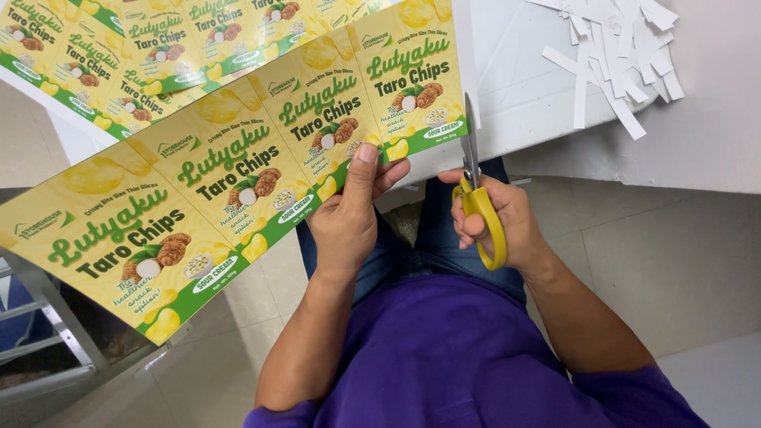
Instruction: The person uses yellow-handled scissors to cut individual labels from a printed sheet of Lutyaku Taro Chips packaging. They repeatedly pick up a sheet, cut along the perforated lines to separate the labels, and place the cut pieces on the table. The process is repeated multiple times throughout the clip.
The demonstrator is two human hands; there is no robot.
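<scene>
A long printed strip of yellow and green snack labels (222,166) stretches from lower left to upper right. My left hand (349,214) pinches its lower edge, thumb on top, near the strip's right end. My right hand (495,218) grips yellow-handled scissors (476,190). Their metal blades point up along the strip's right edge, at the white border. The blades look nearly closed.
More sheets of the same labels (143,47) lie on the white table (539,87) at the upper left. A heap of white paper offcuts (618,55) sits at the upper right. Pale floor tiles and a metal frame (47,317) lie below.
</scene>
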